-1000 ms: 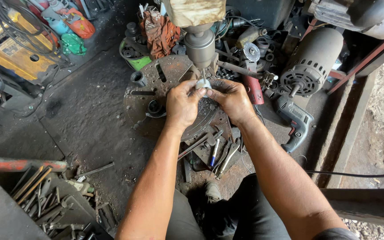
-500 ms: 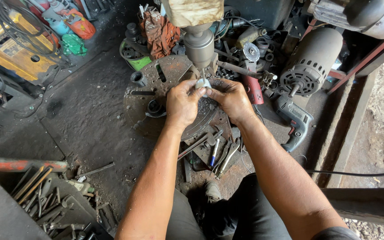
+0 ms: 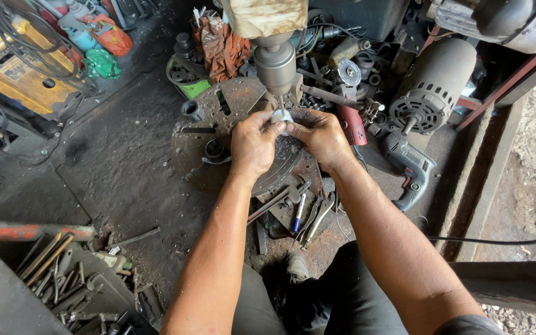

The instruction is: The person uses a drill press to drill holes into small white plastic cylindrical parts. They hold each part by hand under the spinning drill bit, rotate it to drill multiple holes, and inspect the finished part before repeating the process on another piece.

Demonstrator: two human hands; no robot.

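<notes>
Small round metal part (image 3: 282, 116) between 2 hands

Between the left grip (image 3: 254, 141) and right grip (image 3: 321, 136) sits a small pale grey metal piece (image 3: 281, 116). Just above them hangs a dull grey steel spindle (image 3: 275, 63) under a stained cream cover (image 3: 265, 15). Beneath the grips lies a rusty brown round plate (image 3: 238, 99). Right of the right grip: a red tool handle (image 3: 353, 126), a grey ribbed motor (image 3: 434, 87). Below them, a blue-and-white pen (image 3: 298, 211). Far left of the left grip, a yellow machine (image 3: 13, 79) and green cloth (image 3: 102, 64).
</notes>
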